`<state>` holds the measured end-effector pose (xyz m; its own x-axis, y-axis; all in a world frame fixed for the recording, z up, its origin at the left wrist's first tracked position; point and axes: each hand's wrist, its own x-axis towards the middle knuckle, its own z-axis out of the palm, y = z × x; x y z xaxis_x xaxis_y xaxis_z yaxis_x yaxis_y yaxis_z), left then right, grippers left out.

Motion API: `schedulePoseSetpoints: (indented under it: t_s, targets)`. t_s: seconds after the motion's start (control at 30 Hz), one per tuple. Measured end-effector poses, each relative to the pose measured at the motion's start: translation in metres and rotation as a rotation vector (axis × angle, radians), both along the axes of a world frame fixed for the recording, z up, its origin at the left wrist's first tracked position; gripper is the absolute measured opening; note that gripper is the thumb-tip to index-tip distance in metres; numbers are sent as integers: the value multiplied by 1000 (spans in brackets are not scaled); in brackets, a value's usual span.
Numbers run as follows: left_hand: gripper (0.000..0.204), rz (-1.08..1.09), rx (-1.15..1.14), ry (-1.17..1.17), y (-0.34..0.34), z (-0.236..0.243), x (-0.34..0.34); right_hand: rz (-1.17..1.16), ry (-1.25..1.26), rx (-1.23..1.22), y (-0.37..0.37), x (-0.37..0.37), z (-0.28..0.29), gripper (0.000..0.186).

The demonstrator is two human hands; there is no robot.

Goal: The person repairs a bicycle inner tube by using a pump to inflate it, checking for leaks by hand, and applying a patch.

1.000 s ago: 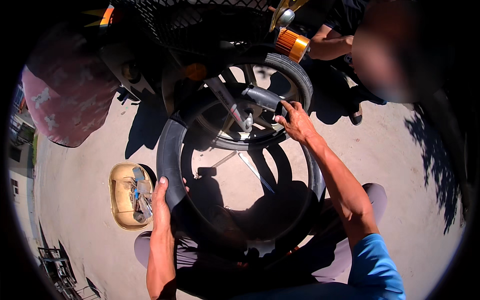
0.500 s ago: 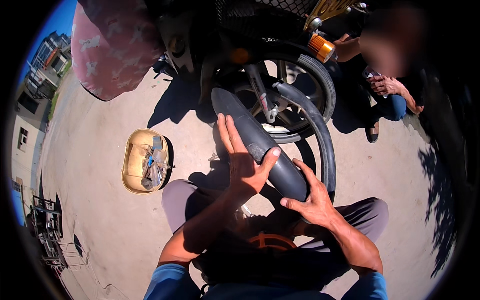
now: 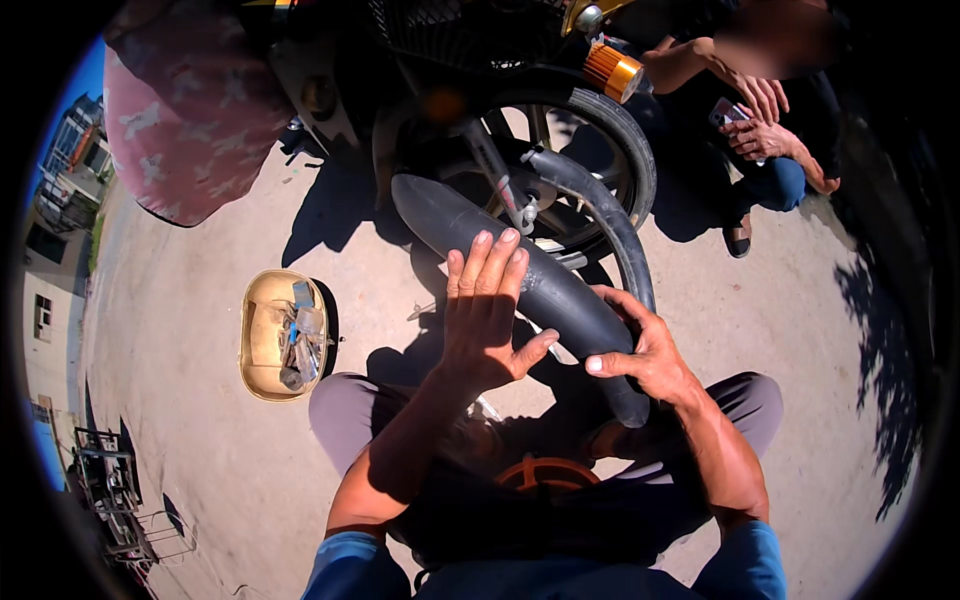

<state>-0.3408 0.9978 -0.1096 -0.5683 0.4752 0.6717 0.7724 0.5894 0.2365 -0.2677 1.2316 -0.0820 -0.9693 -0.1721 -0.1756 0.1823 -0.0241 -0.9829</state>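
Note:
A swollen black inner tube [image 3: 575, 310] slants in front of me, its thick end toward the motorcycle's front wheel [image 3: 645, 150]. Another stretch of the tube [image 3: 600, 195] curves past the wheel and fork [image 3: 495, 175]. My left hand [image 3: 485, 325] lies with fingers spread over the tube's near side, fingertips across its upper surface, thumb stretched out to the right. My right hand [image 3: 655, 355] grips the tube lower down, thumb on the near side and fingers round the far side. A roughened spot shows beside my left fingertips, partly covered.
To the left on the concrete stands a tan box [image 3: 262, 325] of tools. Pink patterned cloth [image 3: 180, 130] hangs at the upper left. A gold-orange lamp [image 3: 612, 72] juts from the motorcycle. At the upper right a person crouches, holding a phone [image 3: 728, 113]. An orange ring-shaped thing [image 3: 545, 470] sits between my legs.
My left hand has turned more upright and shifted right, its fingers now spread over the roughened spot. My right hand has moved slightly right along the tube, whose lower end now shows.

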Motion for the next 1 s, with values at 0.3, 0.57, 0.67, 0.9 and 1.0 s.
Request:
schedulePoseSetpoints:
  t_s: [0.3, 0.57, 0.67, 0.9, 1.0]
  targets:
    - [77, 15, -32, 22, -16, -5, -8, -65, -38, -52, 5, -11, 3, 95]
    - [88, -43, -6, 7, -11, -5, -10, -58, -35, -33, 5, -15, 2, 95]
    - [90, -90, -13, 35, -8, -6, -11, -92, -44, -40, 6, -16, 3, 96]
    - [81, 34, 57, 72, -7, 3, -22, -49, -16, -48, 14, -15, -7, 95]
    - [75, -9, 36, 71, -3, 5, -17, -62, -18, -61, 15, -11, -3, 94]
